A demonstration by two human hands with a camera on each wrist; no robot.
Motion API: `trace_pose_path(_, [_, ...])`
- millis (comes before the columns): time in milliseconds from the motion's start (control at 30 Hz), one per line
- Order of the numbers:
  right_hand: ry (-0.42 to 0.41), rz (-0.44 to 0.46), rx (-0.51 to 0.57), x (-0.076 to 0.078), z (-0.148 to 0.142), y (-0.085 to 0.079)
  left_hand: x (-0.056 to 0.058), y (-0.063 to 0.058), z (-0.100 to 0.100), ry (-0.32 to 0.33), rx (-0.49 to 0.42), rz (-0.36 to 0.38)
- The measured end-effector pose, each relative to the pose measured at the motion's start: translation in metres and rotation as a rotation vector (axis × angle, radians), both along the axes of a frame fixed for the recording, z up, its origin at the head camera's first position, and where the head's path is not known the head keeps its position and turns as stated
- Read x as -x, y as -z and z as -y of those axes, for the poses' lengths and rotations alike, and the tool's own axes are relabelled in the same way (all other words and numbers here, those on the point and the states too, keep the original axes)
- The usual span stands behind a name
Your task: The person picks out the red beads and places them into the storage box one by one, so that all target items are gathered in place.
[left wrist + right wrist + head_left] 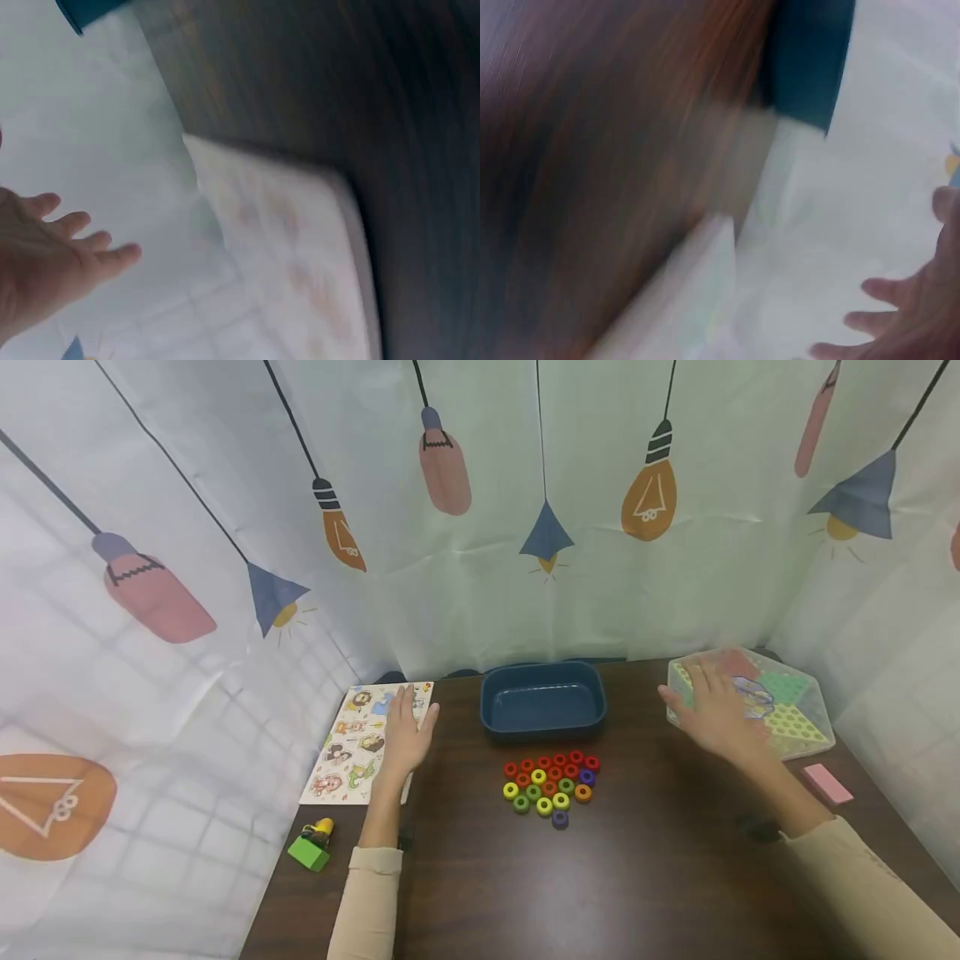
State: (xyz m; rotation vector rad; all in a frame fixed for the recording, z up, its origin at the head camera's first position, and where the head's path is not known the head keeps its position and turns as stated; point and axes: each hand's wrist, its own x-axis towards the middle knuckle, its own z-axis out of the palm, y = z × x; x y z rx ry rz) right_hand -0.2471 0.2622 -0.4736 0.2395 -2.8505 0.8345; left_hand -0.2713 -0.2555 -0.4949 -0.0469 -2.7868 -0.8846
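Observation:
My left hand (407, 739) is raised over the right side of a white animal picture board (360, 747), fingers extended and nothing held. On the other side, my right hand (712, 710) hovers by the left part of a clear hexagonal case (791, 693) with coloured sections, its fingers spread and holding nothing. Between the hands, several small rings (549, 787) in red, yellow, green, orange and purple lie grouped on the dark table. Behind them stands a dark blue rectangular tray (543, 700) with a bare inside. Both wrist views are blurred.
A green block (308, 853) and a small yellow-and-dark figure (320, 832) sit at the left table edge. A pink block (828, 783) lies near the right edge. A lamp-patterned curtain (487, 585) hangs behind the wooden table (510, 893) and around its sides.

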Motion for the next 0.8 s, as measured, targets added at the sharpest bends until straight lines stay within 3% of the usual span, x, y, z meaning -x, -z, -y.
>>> trace_pose_path(200, [-0.052, 0.186, 0.141, -0.006, 0.027, 0.005, 0.011, 0.005, -0.042, 0.077, -0.41, 0.022])
trace_pose_path(300, [-0.087, 0.28, 0.219, -0.004, 0.041, 0.015, 0.017, 0.011, -0.062, 0.087, -0.571, 0.048])
trace_pose_path(400, [-0.127, 0.385, 0.377, 0.0, 0.053, 0.029, 0.022, 0.018, -0.078, 0.077, -0.69, 0.066])
trace_pose_path(600, [-0.199, 0.629, 0.651, 0.004, 0.071, 0.056, 0.022, 0.031, -0.095, 0.052, -0.997, 0.128])
trace_pose_path(700, [-0.218, 0.715, 0.717, 0.006, 0.077, 0.064, 0.022, 0.033, -0.099, 0.065, -1.155, 0.141])
trace_pose_path(800, [-0.204, 0.75, 0.738, 0.005, 0.084, 0.068, 0.024, 0.035, -0.102, 0.068, -1.229, 0.147])
